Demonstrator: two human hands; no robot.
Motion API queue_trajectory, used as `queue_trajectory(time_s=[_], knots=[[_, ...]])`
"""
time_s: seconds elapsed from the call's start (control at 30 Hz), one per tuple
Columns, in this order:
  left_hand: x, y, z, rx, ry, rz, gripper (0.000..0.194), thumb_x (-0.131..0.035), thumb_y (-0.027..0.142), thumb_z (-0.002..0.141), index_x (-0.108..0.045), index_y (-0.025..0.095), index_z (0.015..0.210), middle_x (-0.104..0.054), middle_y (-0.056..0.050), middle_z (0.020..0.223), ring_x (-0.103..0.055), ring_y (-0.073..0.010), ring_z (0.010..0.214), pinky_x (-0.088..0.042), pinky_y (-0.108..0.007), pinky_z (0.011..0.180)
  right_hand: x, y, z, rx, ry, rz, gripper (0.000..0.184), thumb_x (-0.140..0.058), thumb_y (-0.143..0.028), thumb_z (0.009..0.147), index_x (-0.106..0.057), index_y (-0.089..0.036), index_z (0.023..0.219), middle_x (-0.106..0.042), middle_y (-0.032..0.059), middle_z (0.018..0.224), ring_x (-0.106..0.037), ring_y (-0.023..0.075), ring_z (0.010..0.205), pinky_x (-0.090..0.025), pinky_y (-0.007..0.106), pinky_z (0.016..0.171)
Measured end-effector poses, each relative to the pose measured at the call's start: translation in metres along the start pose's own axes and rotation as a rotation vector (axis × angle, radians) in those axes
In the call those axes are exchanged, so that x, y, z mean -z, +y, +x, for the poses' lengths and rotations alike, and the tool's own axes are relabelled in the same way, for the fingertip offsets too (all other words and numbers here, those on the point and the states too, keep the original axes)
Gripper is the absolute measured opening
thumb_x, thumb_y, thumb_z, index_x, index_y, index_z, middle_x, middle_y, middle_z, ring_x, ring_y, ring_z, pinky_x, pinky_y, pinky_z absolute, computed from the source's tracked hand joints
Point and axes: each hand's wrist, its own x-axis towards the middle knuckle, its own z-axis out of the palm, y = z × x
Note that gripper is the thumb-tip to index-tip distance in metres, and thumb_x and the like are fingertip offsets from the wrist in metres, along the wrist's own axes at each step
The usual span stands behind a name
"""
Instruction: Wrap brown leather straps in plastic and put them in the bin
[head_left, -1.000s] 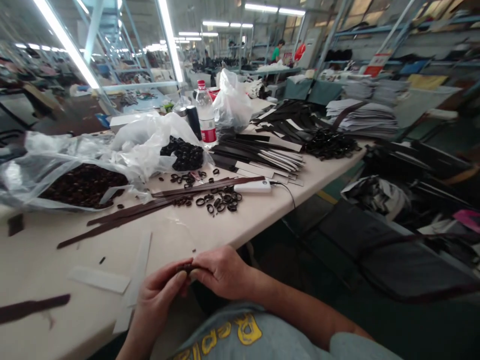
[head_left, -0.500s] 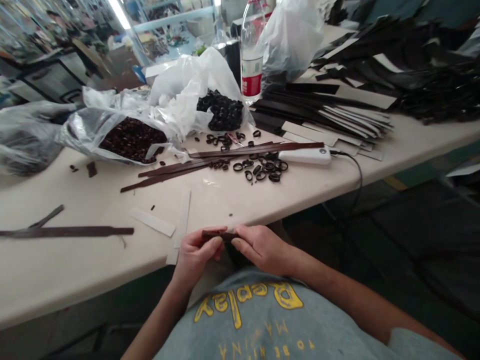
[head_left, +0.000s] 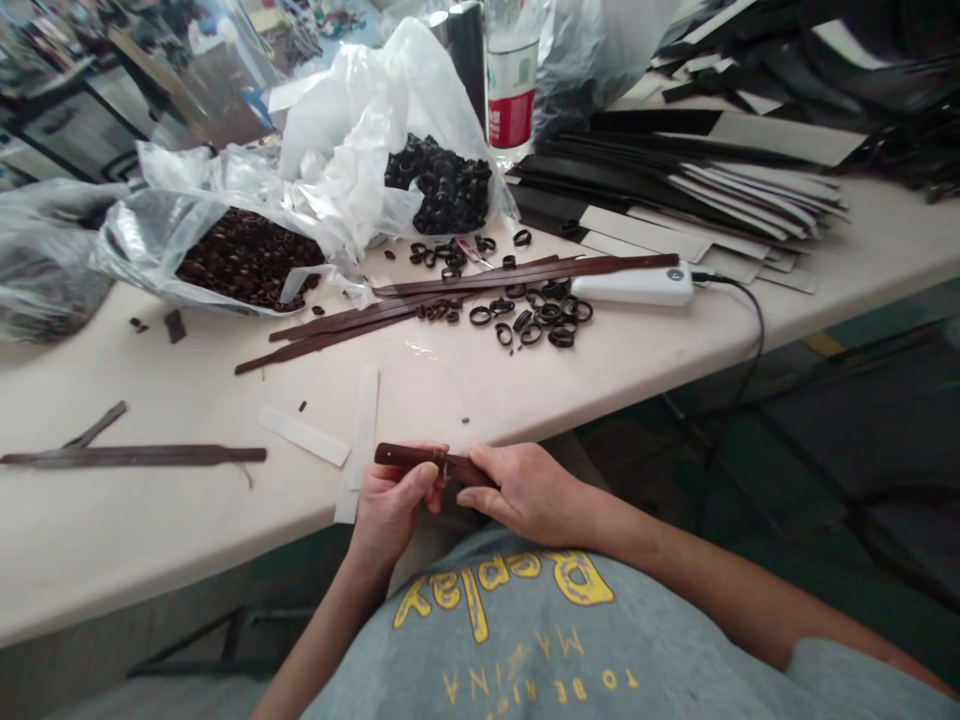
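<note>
Just off the table's front edge, both of my hands are closed on one dark brown leather strap (head_left: 401, 456). My left hand (head_left: 391, 505) pinches it between thumb and fingers, and its flat end with a small pale dot sticks out to the left. A narrow band seems to cross the strap by my left thumb. My right hand (head_left: 529, 493) grips the part to the right, thumb below and fingers over it; the rest is hidden there. Beyond the hands lie more brown straps (head_left: 330, 322) and loose black loops (head_left: 531, 325).
A white corded device (head_left: 634, 287) lies under one strap's end. Behind are plastic bags of brown loops (head_left: 251, 262) and black loops (head_left: 439, 185), a bottle (head_left: 512, 100), and stacked black strips (head_left: 622, 160). White strips (head_left: 304, 436) and another brown strap (head_left: 150, 457) lie at left.
More of the strap's left end now shows beyond my left fingers, and it is turned so its face is visible. My right hand has shifted slightly right. The view has tilted down a little.
</note>
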Motion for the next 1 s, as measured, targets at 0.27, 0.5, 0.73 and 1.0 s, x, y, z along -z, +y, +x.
queue_trajectory(time_s=[0.27,0.5,0.73,1.0], knots=[[0.008,-0.007,-0.003,-0.034,-0.034,0.078,0.024,-0.085,0.032,0.070,-0.078,0.015,0.085,-0.064,0.001,0.051,-0.054,-0.0080,0.044,-0.045,-0.017,0.046,0.003,0.006,-0.003,0.019,0.003,-0.004,0.023,-0.049,-0.033,0.101,-0.056,-0.017,0.086,-0.063,0.0019,0.073,-0.055,0.0156,0.065,-0.029,0.025,0.057],[0.005,-0.004,-0.005,-0.051,-0.040,0.083,0.024,-0.086,0.033,0.069,-0.077,0.017,0.085,-0.064,0.002,0.051,-0.055,-0.0071,0.043,-0.045,-0.015,0.045,0.001,0.005,-0.002,0.006,-0.048,-0.016,0.026,-0.058,-0.042,0.097,-0.059,-0.015,0.094,-0.066,0.0034,0.075,-0.058,0.0173,0.067,-0.028,0.025,0.056],[-0.001,-0.008,-0.008,-0.088,-0.029,0.059,0.023,-0.085,0.033,0.070,-0.076,0.016,0.083,-0.065,0.001,0.055,-0.054,-0.0065,0.042,-0.045,-0.015,0.045,0.000,0.000,-0.002,-0.015,-0.133,-0.107,0.032,-0.056,-0.046,0.097,-0.060,-0.014,0.092,-0.068,0.0051,0.073,-0.060,0.0189,0.065,-0.023,0.027,0.054],[0.002,-0.007,-0.013,-0.024,-0.095,0.118,0.033,-0.086,0.034,0.068,-0.079,0.019,0.097,-0.065,0.000,0.060,-0.050,-0.0064,0.043,-0.041,-0.015,0.041,0.001,-0.004,-0.003,0.109,-0.256,0.197,0.028,-0.042,-0.029,0.103,-0.064,-0.012,0.102,-0.069,0.0071,0.084,-0.060,0.0169,0.071,-0.036,0.026,0.063]])
